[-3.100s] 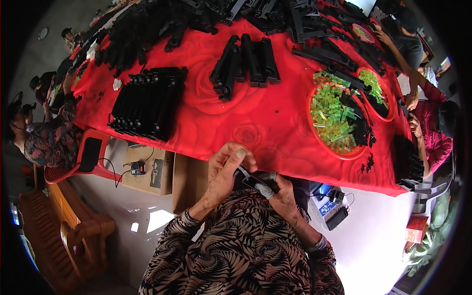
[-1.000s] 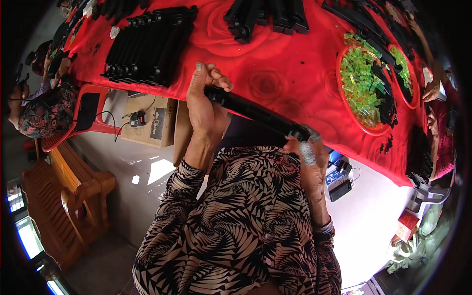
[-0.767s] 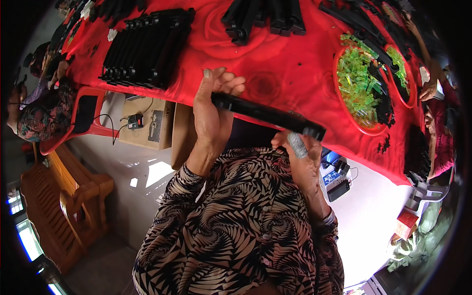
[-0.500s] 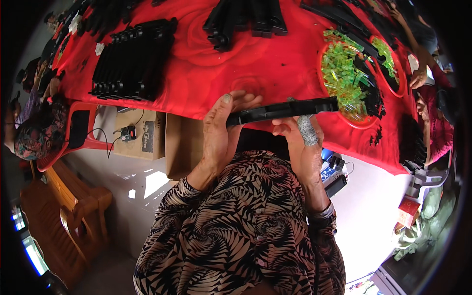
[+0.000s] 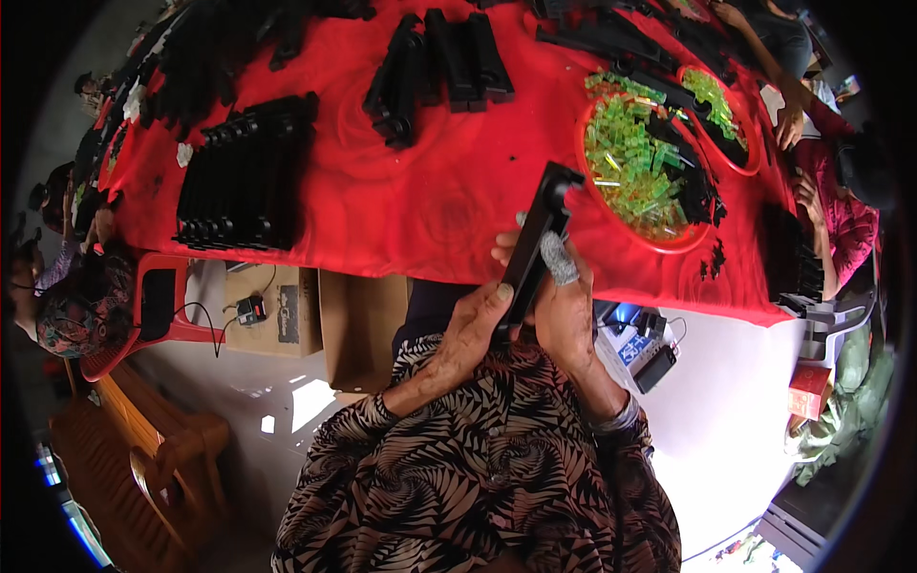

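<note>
Between my hands, near the front edge of the red-covered table, a long narrow black plastic part (image 5: 531, 253) is held at a steep tilt, its wider rounded end up and away from me. My left hand (image 5: 478, 320) is closed round its lower end, thumb along its face. My right hand (image 5: 562, 301) holds it from the right side; grey wrapping covers one finger or the thumb. Beyond the right hand stands a round orange-red tray (image 5: 659, 244) full of small clear green-yellow pieces and some small black ones.
Neatly lined-up black parts (image 5: 246, 177) lie at the left of the table (image 5: 435, 215), with more black parts (image 5: 468, 62) farther back. A second tray (image 5: 755, 158) sits at the right, near other people's hands (image 5: 791, 119). Below are cardboard boxes (image 5: 358, 325) and a red chair (image 5: 177, 329).
The black part has swung from nearly level to steeply tilted, its right end now up and away. Both hands have shifted with it, the left one lower and now gripping its near end.
</note>
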The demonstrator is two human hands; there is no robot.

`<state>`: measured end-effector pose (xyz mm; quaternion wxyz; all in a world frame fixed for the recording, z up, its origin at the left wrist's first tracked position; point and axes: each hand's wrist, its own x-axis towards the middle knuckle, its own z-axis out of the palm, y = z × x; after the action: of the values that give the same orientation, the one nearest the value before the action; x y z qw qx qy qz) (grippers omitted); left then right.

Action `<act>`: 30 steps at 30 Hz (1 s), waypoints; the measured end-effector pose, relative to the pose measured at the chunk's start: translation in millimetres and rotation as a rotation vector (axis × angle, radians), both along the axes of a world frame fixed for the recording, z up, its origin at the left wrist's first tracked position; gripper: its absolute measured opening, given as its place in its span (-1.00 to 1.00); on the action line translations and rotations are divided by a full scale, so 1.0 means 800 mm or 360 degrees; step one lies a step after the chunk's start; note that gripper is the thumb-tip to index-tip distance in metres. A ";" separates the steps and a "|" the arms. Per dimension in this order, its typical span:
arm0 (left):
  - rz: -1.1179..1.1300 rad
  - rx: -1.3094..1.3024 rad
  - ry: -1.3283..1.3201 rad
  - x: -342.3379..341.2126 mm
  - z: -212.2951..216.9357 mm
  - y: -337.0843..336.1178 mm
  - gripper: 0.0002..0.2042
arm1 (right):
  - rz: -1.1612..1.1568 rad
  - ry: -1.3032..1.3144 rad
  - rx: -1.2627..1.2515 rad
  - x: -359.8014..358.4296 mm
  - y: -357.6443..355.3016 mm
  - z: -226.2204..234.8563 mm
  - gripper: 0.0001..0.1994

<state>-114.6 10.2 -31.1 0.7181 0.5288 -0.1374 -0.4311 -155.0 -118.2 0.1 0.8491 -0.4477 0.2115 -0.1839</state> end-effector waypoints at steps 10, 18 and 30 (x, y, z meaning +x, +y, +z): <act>0.0133 -0.0014 0.0072 -0.008 -0.001 -0.002 -0.61 | 0.0131 -0.0041 0.0007 -0.010 -0.001 0.004 -0.64; 0.0192 0.0011 -0.0100 -0.006 -0.020 0.003 -0.64 | 0.0197 -0.0177 0.0099 -0.008 0.003 -0.004 -0.66; 0.0219 0.0043 -0.0332 -0.006 -0.023 0.006 -0.67 | 0.0408 -0.0498 0.0434 -0.003 0.001 -0.028 -0.56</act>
<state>-119.6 15.3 -49.3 0.7206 0.5885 -0.1689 -0.3253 -157.7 -117.4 -22.4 0.9405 -0.3182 0.0418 -0.1114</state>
